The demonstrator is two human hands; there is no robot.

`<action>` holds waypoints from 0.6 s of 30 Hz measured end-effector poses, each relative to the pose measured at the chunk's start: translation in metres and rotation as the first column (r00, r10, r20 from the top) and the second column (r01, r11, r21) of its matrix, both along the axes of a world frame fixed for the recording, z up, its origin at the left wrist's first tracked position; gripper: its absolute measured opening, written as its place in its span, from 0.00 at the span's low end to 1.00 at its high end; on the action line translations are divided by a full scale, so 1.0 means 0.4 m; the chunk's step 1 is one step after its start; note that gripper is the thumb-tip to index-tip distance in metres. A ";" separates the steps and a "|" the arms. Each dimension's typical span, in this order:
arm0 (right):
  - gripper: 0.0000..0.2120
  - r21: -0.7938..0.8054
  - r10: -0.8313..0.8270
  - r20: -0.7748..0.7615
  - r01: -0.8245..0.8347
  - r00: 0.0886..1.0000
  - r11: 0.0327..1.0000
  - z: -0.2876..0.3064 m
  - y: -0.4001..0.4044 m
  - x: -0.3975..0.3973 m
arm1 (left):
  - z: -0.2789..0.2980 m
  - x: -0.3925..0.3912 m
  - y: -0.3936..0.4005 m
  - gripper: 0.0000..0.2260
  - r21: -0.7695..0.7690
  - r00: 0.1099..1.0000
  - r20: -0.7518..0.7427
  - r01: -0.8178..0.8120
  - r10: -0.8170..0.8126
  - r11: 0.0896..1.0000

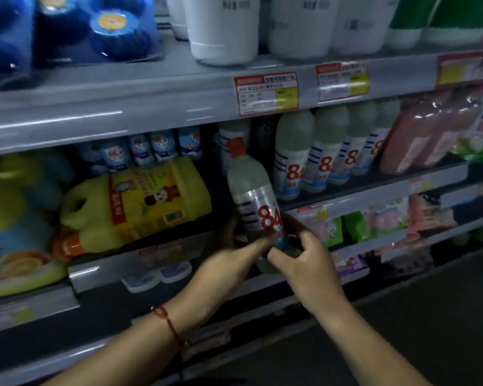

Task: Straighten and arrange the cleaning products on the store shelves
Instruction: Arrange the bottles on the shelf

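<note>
Shelves (156, 107) ahead; left hand (229, 263) and right hand (307, 260) both grasp bleach bottle (253, 196)

Shop aisle: tiered shelves (151, 107), price tags (266, 93), rows of identical bottles (326, 151).

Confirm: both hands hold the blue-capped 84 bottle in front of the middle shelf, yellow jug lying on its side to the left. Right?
Not quite: the head view shows the 84 bottle has a red cap, not blue. Both the left hand and right hand hold its base, and the yellow jug lies sideways at left.

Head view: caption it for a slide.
Both hands, left hand and right hand, hold an 84 bottle before the shelf.
</note>
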State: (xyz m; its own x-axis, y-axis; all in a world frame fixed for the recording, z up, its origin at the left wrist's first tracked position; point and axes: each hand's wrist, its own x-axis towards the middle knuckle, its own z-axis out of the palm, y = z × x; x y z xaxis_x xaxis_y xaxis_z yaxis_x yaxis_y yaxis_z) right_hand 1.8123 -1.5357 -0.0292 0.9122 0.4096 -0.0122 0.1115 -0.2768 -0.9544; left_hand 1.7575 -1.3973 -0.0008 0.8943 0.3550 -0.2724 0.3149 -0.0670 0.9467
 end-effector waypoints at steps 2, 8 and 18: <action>0.17 -0.015 0.044 0.044 -0.044 0.998 0.999 0.015 0.002 0.031 | 0.015 0.008 -0.002 0.13 0.087 0.996 0.060 -0.073 0.068 0.993; 0.33 -0.004 0.154 0.233 -0.157 0.960 0.988 0.037 0.013 0.118 | 0.029 0.036 -0.037 0.14 0.080 0.948 0.261 -0.209 0.182 0.975; 0.33 0.054 0.231 0.299 -0.259 0.926 0.965 0.035 0.073 0.181 | -0.034 0.140 -0.038 0.23 0.246 0.807 0.469 -0.510 0.359 0.824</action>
